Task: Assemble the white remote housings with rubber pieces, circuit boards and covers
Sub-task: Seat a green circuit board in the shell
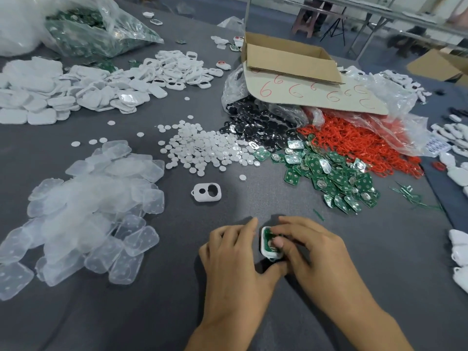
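Half the circuit board (267, 236) — and housing (266, 253) — hide under right hand (314, 249).

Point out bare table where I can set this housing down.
Free: the grey cloth right of the right hand, below the circuit boards; also left of the left hand, below the clear covers. Crowded: everything beyond the lone housing, pile against pile.
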Available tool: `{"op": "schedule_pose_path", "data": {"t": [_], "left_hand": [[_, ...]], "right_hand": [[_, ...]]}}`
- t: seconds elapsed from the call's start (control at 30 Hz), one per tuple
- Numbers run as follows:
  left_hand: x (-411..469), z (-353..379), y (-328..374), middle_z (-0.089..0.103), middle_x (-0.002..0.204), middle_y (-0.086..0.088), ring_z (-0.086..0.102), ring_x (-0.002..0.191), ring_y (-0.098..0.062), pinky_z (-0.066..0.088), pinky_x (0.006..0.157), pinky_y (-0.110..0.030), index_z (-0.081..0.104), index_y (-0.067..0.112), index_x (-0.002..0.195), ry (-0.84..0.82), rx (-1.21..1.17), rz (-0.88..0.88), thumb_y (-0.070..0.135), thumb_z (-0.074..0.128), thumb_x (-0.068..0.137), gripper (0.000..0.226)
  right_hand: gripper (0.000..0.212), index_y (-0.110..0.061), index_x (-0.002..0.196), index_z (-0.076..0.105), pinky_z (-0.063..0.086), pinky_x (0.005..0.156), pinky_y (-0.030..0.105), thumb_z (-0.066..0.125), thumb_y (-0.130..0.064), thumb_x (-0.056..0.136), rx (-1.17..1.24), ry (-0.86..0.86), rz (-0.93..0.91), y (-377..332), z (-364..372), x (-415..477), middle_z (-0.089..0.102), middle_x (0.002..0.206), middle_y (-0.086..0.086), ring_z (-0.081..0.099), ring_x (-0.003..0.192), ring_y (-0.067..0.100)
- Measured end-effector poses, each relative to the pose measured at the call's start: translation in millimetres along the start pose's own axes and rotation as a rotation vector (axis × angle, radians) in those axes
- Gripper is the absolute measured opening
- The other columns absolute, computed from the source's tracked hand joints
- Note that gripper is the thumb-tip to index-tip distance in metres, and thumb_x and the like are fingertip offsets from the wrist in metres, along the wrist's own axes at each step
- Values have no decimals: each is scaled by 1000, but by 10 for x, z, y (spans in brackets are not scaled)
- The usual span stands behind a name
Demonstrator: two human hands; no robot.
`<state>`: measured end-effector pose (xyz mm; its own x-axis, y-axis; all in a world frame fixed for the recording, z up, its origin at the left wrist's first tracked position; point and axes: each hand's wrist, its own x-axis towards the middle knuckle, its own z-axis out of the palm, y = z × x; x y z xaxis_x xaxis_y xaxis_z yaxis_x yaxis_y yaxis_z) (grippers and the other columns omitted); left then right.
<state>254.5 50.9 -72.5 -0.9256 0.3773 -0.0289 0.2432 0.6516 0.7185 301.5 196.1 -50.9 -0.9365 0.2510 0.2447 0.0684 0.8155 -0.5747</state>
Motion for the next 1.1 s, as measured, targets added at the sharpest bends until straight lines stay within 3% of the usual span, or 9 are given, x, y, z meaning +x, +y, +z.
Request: {"op": "schedule_pose_path", "data": {"t": [0.2,0.3,0.43,0.57,0.7,0.77,0.9,1.0,1.1], "left_hand": [[215,-586,32,63,110,18,55,106,-1,41,94,-19,68,31,116,347,-299,126,18,66,95,25],[636,-1055,-51,66,103,15,61,92,0,43,83,-8,70,32,107,418,-284,85,16,62,96,21],[1366,-1633,-369,69,100,9,65,92,-9,48,83,-22,68,29,103,474,-133,-77,16,59,96,18],[2200,-1977,-817,71,112,-10,64,109,-31,49,84,-31,72,11,110,386,60,-309,8,59,91,23],[2790,-2096,-1122,66,115,-21,61,113,-38,39,76,-32,68,5,116,374,159,-344,5,57,92,26],[2951,-2089,-1244,64,123,-19,59,115,-37,39,78,-35,65,8,121,371,235,-291,7,54,95,28],[3098,-2075,-1442,65,121,-14,60,106,-32,44,87,-38,66,18,108,333,314,-184,7,60,91,22],[3059,-2119,-1513,68,90,-4,67,85,-24,53,75,-30,66,33,78,376,237,-130,7,70,86,28],[2953,-2148,-1485,63,76,3,63,62,-2,40,51,-10,68,33,71,362,110,-75,11,83,81,28]], "right_hand": [[17,-31,109,73,44,87,5,66,-27,94,57,83,-94,-402,57,372,67,112,-20,62,105,-6],[21,-34,110,70,52,84,16,65,-28,90,153,26,-136,-779,313,754,68,105,-23,65,98,-4],[23,-23,104,71,55,77,40,56,-22,86,251,-91,-158,-1259,886,1437,72,95,-6,68,87,15],[13,-19,71,55,34,60,30,61,-11,80,45,-140,-119,-1622,1556,2294,66,78,5,54,70,25],[13,-11,96,62,34,68,35,61,-16,84,-116,-204,-112,-1719,2020,3011,64,100,12,57,96,31],[24,-11,109,64,40,76,36,60,-16,86,-100,-217,-98,-1661,2175,3236,60,114,15,56,106,34],[18,-15,101,69,50,72,36,60,-13,85,-50,-142,-107,-1558,2327,3390,52,106,9,58,92,32],[10,-15,91,71,51,68,35,66,-13,83,33,-63,-116,-1495,2326,3414,52,98,7,60,81,30],[15,-17,89,71,51,68,29,76,-12,76,148,-88,-79,-1418,2260,3417,60,98,6,63,77,23]]}}
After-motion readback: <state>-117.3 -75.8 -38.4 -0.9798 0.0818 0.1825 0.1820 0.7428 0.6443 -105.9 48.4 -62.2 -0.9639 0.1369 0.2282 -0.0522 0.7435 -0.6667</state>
